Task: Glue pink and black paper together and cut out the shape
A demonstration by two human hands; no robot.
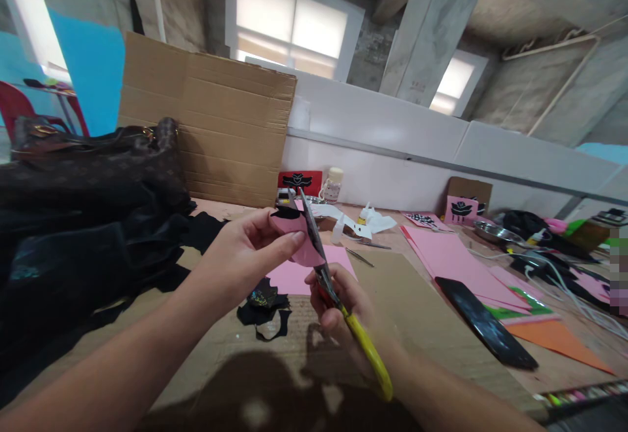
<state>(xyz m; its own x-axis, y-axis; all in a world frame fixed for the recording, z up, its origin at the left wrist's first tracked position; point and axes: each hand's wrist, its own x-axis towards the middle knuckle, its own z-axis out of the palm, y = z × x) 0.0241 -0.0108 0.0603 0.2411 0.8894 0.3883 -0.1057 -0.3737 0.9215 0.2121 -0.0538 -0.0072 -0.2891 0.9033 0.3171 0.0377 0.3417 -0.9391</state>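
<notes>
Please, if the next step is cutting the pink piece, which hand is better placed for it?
Probably the right hand: it holds the scissors, with the blades at the pink piece. The left hand pinches that piece, so it seems better for steadying.

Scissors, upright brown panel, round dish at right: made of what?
Scissors: blades look like metal, grey with sheen; yellow handle smooth, perhaps plastic or coated metal.
Upright brown panel: likely corrugated cardboard, matte, horizontal creases.
Round dish: probably stainless steel, shiny, bright reflections.

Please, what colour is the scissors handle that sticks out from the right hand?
The scissors handle is yellow; it shows best in the head view.
</notes>
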